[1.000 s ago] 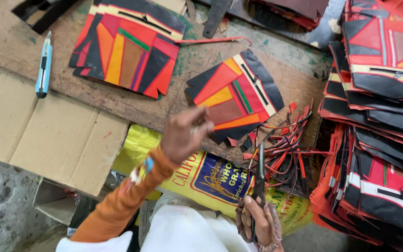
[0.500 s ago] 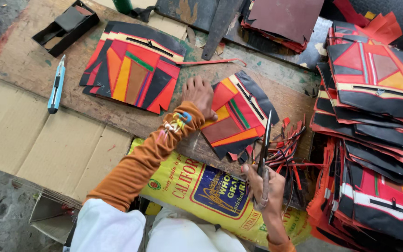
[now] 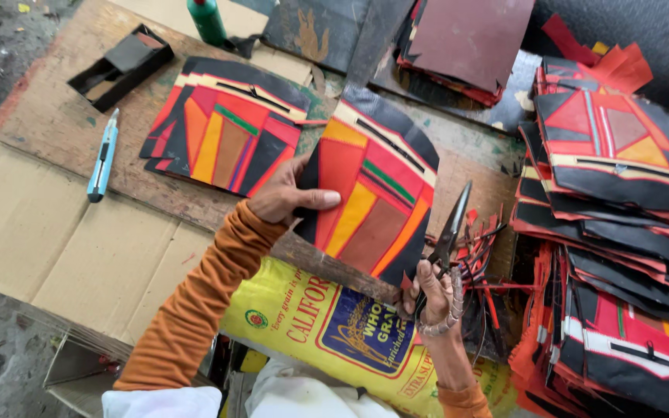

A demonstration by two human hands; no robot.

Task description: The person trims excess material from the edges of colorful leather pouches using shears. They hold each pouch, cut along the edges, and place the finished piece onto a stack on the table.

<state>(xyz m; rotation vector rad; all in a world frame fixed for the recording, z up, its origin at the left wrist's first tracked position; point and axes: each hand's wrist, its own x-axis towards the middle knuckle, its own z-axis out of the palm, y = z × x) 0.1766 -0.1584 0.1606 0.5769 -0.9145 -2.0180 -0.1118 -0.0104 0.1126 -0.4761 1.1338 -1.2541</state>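
Left hand [image 3: 284,197]: grips a red, orange and black patchwork panel [image 3: 369,201] — lifted off the tabletop [image 3: 56,116].
Right hand [image 3: 433,294]: clenched on black-handled scissors [image 3: 449,232].

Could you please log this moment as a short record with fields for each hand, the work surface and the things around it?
left hand: left hand grips the patchwork panel by its left edge, lifted off the board
right hand: right hand holds scissors, blades up
surface: wooden board over cardboard
left of panel: second panel, blue utility knife
right: stacked panels
below: yellow sack
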